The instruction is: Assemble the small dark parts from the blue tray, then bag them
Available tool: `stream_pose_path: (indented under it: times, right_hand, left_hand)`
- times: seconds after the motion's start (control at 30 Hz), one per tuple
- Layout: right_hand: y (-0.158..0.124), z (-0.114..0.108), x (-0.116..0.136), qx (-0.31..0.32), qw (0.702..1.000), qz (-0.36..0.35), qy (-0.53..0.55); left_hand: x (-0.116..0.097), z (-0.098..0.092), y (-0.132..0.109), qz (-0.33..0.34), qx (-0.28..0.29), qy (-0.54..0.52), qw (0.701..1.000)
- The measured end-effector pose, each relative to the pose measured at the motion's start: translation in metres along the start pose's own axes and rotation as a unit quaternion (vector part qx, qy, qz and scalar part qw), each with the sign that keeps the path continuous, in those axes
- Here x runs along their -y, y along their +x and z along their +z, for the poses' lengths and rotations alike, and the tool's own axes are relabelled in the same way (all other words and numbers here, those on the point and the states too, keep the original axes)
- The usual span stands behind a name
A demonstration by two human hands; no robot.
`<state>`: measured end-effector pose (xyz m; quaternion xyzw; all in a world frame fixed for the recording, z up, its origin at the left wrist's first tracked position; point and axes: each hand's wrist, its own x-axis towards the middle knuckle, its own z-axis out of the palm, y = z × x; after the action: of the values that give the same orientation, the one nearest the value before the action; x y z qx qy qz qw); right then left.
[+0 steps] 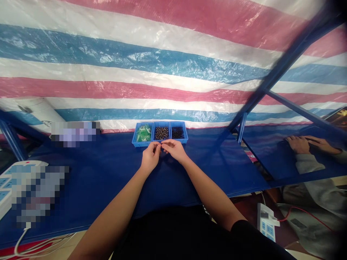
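The left hand point(150, 157) and right hand point(175, 150) curl inward together, fingertips point(158, 144) meeting at the near edge of the middle blue bin point(162, 122) (anything pinched there is too small to tell). That bin holds small dark parts point(162, 133), as does the right bin point(186, 131); the left bin point(141, 144) holds green-and-clear pieces point(143, 133), all on the blue worktop point(89, 180).

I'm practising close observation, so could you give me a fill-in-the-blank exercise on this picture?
1. The row ahead of the person has ____ blue trays.
2. The leftmost tray holds ____ pieces.
3. The left hand and right hand come together just in front of the ____ tray.

Missing words: three; green; middle.
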<state>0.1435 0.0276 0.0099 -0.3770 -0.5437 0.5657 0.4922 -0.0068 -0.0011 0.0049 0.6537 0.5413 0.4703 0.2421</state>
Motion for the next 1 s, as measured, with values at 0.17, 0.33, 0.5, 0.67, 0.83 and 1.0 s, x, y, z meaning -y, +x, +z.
stream_pose_path:
  times: [0.17, 0.33, 0.5, 0.67, 0.83, 1.0]
  right_hand:
    - [-0.0009, 0.0022, 0.0009, -0.003, 1.000, -0.022, -0.007]
    - [-0.0007, 0.0019, 0.0018, -0.020, 1.000, -0.014, -0.009]
    - [0.0003, 0.0000, 0.0006, -0.010, 1.000, -0.006, -0.004]
    - [-0.0009, 0.0009, 0.0032, -0.006, 1.000, -0.009, -0.007]
    - [0.0000, 0.0001, 0.0020, -0.013, 1.000, -0.020, 0.001]
    - [0.0009, -0.0003, 0.0002, -0.015, 1.000, -0.018, 0.009]
  left_hand:
    - [-0.0010, -0.0013, -0.0003, 0.005, 0.000, 0.008, 1.000]
    - [-0.0022, -0.0006, -0.0007, -0.004, -0.006, -0.010, 1.000]
    - [-0.0005, 0.0000, -0.0012, 0.006, -0.009, 0.000, 1.000]
    - [-0.0008, -0.0009, -0.0006, 0.015, -0.003, 0.002, 1.000]
    - [-0.0022, -0.0007, -0.0007, 0.006, -0.005, 0.003, 1.000]
    - [-0.0002, -0.0002, -0.0005, 0.004, -0.009, 0.009, 1.000]
